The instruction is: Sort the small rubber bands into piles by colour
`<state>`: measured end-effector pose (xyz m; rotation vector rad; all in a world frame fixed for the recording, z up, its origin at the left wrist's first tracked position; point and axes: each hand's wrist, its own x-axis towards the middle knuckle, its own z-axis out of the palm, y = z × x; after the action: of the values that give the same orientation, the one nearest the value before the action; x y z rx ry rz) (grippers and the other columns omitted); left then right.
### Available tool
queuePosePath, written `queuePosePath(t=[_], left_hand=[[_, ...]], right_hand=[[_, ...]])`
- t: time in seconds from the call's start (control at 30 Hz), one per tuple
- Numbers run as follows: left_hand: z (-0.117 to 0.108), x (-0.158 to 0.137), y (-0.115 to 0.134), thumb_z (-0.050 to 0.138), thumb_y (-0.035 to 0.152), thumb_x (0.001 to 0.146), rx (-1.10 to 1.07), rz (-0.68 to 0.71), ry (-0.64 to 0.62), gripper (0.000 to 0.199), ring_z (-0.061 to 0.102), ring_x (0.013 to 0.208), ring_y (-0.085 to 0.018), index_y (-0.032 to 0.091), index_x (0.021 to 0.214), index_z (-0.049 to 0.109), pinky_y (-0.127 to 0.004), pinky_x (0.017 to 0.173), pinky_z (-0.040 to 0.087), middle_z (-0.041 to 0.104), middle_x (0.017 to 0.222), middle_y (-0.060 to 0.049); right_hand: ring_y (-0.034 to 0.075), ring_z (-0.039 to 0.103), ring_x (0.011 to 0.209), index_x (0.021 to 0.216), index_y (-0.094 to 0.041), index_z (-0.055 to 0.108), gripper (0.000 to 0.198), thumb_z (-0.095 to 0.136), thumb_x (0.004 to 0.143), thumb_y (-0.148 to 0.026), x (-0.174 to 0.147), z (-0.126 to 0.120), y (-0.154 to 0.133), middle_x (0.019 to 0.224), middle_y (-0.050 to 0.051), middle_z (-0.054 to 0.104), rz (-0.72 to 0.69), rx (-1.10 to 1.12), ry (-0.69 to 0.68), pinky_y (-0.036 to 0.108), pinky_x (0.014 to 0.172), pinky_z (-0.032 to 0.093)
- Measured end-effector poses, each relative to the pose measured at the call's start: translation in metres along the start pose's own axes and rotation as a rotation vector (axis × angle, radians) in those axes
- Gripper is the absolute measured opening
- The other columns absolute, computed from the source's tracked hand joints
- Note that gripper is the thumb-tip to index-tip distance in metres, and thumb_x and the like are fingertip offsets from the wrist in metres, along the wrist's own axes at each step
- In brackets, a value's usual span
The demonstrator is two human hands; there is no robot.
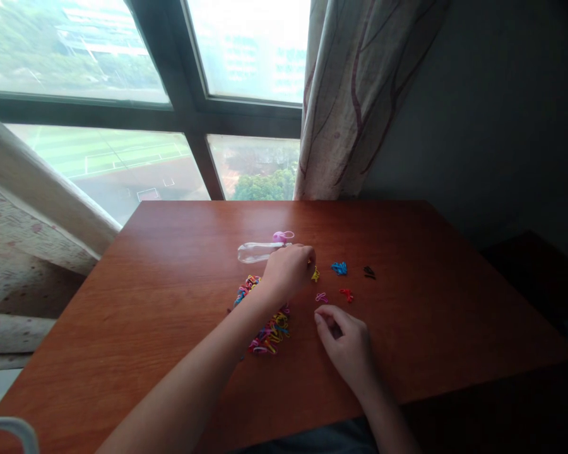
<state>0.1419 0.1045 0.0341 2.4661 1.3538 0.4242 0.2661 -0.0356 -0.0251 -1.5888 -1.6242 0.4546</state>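
My left hand (289,268) reaches across the mixed heap, its fingers closed and pointing down just above a few yellow clips (315,273). What it pinches, if anything, is hidden behind the fingers. Thumb and forefinger of my right hand (345,337) meet near the table, just below a small pink group of clips (321,297); I cannot make out anything between them. Partly covered by my left forearm lies a heap of small multicoloured plastic clips (269,334), shaped like little safety pins. Other groups hold blue clips (339,268), red clips (346,294) and black clips (370,272).
Behind my left hand a clear plastic container (254,253) lies on its side, beside a pink loop-topped piece (280,236). The brown wooden table (170,277) reaches to a window, with curtains (345,94) on both sides. A white curved bar (14,424) stands at lower left.
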Motion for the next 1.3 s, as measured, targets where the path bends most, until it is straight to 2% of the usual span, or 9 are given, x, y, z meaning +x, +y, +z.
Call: queuePosePath(t=[0.13,0.3,0.43,0.53,0.6,0.83,0.97,1.1,1.3], left_hand=[[0.001,0.000,-0.005,0.057,0.019,0.084,-0.015,-0.019,0.001,0.017,0.068,0.073,-0.019,0.021,0.086,0.074,-0.027,0.068,0.048,0.073,0.079,-0.005],[-0.017,-0.026,-0.013,0.057,0.022,0.086,-0.087,-0.014,0.042,0.016,0.065,0.070,-0.016,0.019,0.086,0.073,-0.025,0.066,0.046,0.073,0.079,-0.004],[-0.028,-0.062,-0.018,0.059,0.022,0.086,-0.166,-0.016,0.103,0.012,0.064,0.071,-0.014,0.019,0.087,0.071,-0.023,0.065,0.046,0.072,0.080,-0.002],[-0.026,-0.097,-0.019,0.058,0.021,0.088,-0.323,-0.040,0.248,0.011,0.063,0.068,-0.012,0.019,0.086,0.069,-0.021,0.065,0.048,0.070,0.077,-0.001],[-0.021,-0.121,-0.019,0.057,0.020,0.088,-0.371,-0.074,0.350,0.011,0.064,0.069,-0.012,0.019,0.088,0.069,-0.020,0.066,0.049,0.071,0.083,-0.002],[0.002,-0.181,-0.024,0.056,0.018,0.089,-0.337,-0.041,0.347,0.013,0.068,0.068,-0.012,0.022,0.091,0.068,-0.018,0.064,0.053,0.072,0.081,-0.001],[0.010,-0.193,-0.026,0.054,0.016,0.090,-0.318,-0.014,0.335,0.017,0.069,0.070,-0.013,0.022,0.098,0.067,-0.019,0.065,0.054,0.072,0.085,-0.003],[0.011,-0.194,-0.027,0.054,0.013,0.090,-0.329,-0.013,0.362,0.017,0.068,0.069,-0.012,0.022,0.098,0.065,-0.019,0.065,0.053,0.071,0.083,-0.002],[0.013,-0.194,-0.028,0.053,0.016,0.091,-0.313,-0.038,0.312,0.016,0.067,0.070,-0.012,0.023,0.099,0.065,-0.020,0.067,0.053,0.070,0.084,-0.001]], right_hand=[[0.013,0.056,0.053,0.085,-0.020,0.067,0.018,0.051,0.092,-0.027,0.000,0.000,0.000,0.062,-0.001,0.060,0.002,-0.002,0.001,0.021,0.051,0.043],[0.013,0.057,0.055,0.084,-0.021,0.066,0.017,0.051,0.091,-0.026,0.000,-0.001,-0.001,0.064,-0.001,0.061,0.005,0.002,0.008,0.021,0.054,0.043],[0.013,0.057,0.054,0.084,-0.021,0.066,0.018,0.051,0.092,-0.027,0.000,0.000,-0.002,0.063,-0.001,0.061,0.010,-0.001,0.008,0.021,0.054,0.043],[0.013,0.057,0.054,0.084,-0.021,0.066,0.019,0.051,0.093,-0.027,-0.001,0.001,-0.001,0.063,-0.001,0.061,0.006,-0.014,0.001,0.022,0.055,0.042],[0.013,0.059,0.057,0.085,-0.021,0.066,0.018,0.051,0.093,-0.026,-0.002,0.002,-0.001,0.066,0.000,0.063,-0.003,-0.028,-0.018,0.022,0.057,0.043],[0.014,0.061,0.061,0.086,-0.021,0.066,0.016,0.051,0.093,-0.021,-0.004,0.005,-0.005,0.069,0.000,0.066,-0.110,-0.129,-0.108,0.024,0.061,0.042],[0.014,0.061,0.062,0.086,-0.021,0.066,0.016,0.051,0.092,-0.019,-0.007,0.008,-0.012,0.070,0.000,0.066,-0.131,-0.133,-0.138,0.024,0.061,0.041],[0.015,0.061,0.064,0.086,-0.022,0.065,0.015,0.052,0.092,-0.018,-0.013,0.014,-0.020,0.072,0.000,0.067,-0.135,-0.125,-0.164,0.025,0.063,0.041],[0.017,0.063,0.068,0.092,-0.023,0.066,0.011,0.055,0.091,-0.019,-0.013,0.021,-0.028,0.076,0.001,0.069,-0.136,-0.132,-0.189,0.025,0.065,0.040]])
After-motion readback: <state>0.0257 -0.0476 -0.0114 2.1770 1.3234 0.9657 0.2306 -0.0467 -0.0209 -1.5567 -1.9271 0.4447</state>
